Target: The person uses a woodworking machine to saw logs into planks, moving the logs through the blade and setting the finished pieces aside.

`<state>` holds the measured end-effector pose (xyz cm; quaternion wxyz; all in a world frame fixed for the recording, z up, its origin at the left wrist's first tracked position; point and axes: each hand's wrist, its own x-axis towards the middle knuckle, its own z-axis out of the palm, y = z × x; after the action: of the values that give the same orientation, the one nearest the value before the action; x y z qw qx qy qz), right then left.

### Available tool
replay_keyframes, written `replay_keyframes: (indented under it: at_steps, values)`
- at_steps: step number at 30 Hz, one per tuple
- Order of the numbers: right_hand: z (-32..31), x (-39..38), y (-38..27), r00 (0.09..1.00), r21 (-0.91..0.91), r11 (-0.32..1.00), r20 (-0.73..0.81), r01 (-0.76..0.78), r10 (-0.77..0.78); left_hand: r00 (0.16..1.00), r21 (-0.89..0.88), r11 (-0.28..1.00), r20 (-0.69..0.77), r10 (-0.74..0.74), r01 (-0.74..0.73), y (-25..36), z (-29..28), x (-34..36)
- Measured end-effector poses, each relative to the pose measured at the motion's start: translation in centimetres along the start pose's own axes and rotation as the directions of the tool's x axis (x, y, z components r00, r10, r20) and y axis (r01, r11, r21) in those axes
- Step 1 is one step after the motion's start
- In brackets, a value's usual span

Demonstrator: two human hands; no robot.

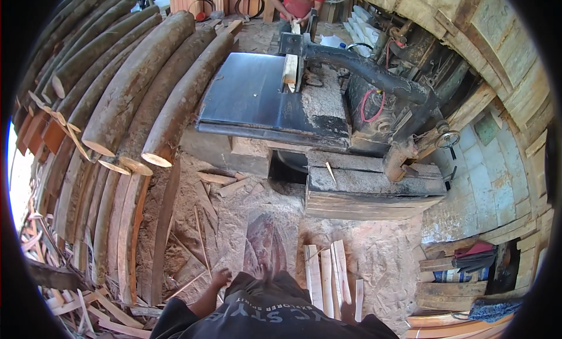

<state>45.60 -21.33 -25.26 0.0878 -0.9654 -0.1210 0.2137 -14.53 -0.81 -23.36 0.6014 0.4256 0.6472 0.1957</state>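
My left hand [221, 277] hangs low by my left side, its fingers loosely apart and holding nothing that I can see. On the other side, my right hand [348, 312] is close to several pale sawn wood strips [321, 277] lying on the floor; its fingers are too dark and hidden to read. Ahead stands a saw machine with a dark metal table [243, 90]. A short wooden block [290, 70] rests near the machine's upright guide. Behind it, a co-worker in a red shirt [298, 2] has both hands on a piece of wood [295, 26].
Thick logs [143, 81] are piled at the left, with long slabs [126, 233] below. A sawdust-covered timber beam [374, 187] lies before the machine. Wood scraps litter the dusty floor [380, 251]. Cloths [473, 257] lie on stacked boards at the right.
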Motion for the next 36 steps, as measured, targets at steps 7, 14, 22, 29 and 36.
replay_keyframes:
  at_steps: [7,14,22,29,36]
  values:
    - [1.0,-11.5,-34.8,0.604,0.580,0.790,0.563,0.197,-0.564,0.956,-0.316,0.937,-0.198,-0.217,0.147,13.1,-4.8,6.4]
    - [5.6,-11.6,-47.8,0.330,0.371,0.618,0.598,0.693,-0.730,0.955,-0.277,0.927,-0.083,-0.286,0.254,13.3,-2.2,11.7]
    - [6.7,-4.8,-65.6,0.424,0.663,0.631,0.475,0.404,-0.771,0.967,0.021,0.968,-0.054,-0.247,0.248,22.6,-1.7,22.4]
    - [1.7,-5.7,-79.9,0.527,0.647,0.514,0.199,0.562,-0.826,0.924,-0.081,0.947,-0.261,0.281,-0.311,43.7,-3.2,32.4]
    - [1.8,-9.9,-72.7,0.445,0.755,0.552,0.384,0.354,-0.809,0.981,-0.322,0.929,0.009,0.195,-0.182,50.7,0.6,27.1]
